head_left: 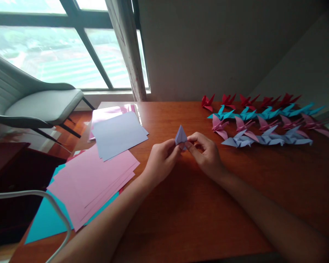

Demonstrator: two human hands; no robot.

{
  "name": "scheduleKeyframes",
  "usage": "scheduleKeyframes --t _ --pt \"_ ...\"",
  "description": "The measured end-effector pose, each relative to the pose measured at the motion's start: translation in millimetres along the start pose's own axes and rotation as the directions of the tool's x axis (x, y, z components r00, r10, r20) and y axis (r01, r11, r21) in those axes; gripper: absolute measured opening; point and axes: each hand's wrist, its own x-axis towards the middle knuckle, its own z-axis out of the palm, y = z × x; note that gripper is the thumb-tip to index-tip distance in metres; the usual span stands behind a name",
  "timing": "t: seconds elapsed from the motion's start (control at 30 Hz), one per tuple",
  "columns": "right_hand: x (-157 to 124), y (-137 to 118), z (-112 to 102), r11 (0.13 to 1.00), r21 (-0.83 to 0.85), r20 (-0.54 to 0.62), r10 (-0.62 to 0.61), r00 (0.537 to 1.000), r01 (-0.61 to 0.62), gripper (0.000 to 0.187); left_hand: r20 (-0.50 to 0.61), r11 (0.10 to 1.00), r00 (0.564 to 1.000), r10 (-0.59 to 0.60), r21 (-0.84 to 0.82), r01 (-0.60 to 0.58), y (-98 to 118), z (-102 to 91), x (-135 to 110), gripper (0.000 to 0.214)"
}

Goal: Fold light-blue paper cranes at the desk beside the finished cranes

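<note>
Between both hands, above the wooden table, is a small folded piece of lavender paper (181,134), its pointed tip facing up and away from me. My left hand (164,156) pinches its lower left side between thumb and fingers. From the right, the thumb and fingertips of my right hand (204,151) close on its lower right edge. The fingertips hide the bottom of the fold. To the right of my hands stand lavender paper cranes (240,139) in a row, nearest to me.
Behind them run rows of pink (219,126), blue (222,114) and red paper cranes (207,102). Lavender sheets (120,133), pink sheets (95,179) and blue sheets (48,219) lie at the left. A white cable (56,208) curves at lower left; a chair (44,104) stands by the window.
</note>
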Motion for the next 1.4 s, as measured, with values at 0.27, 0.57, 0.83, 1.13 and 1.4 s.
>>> scheduleKeyframes --t 0.27,0.57,0.83,1.13,1.4 --pt "-0.2 1.8 1.4 0.999 -0.011 0.000 0.042 0.999 -0.042 0.015 -0.150 0.994 0.989 -0.005 -0.110 -0.012 0.2 0.1 4.2 0.022" --pt "2.5 0.1 3.8 0.947 0.236 0.067 0.210 0.975 -0.220 0.027 -0.085 0.977 0.995 -0.061 -0.209 0.042 2.7 -1.8 4.2 0.020" --pt "2.4 -2.9 0.7 0.941 0.261 0.029 0.215 0.976 -0.215 0.034 -0.093 0.972 0.990 -0.106 -0.219 0.084 5.3 2.6 2.0 0.023" --pt "4.8 -5.7 0.2 0.922 0.283 0.099 0.247 0.964 -0.265 0.034 -0.107 0.955 0.986 -0.130 -0.281 0.096 2.7 1.7 2.5 0.025" --pt "5.0 -3.1 -0.4 0.895 0.353 0.113 0.250 0.962 -0.274 0.028 -0.048 0.925 0.976 -0.211 -0.332 0.184 6.0 3.0 2.0 0.027"
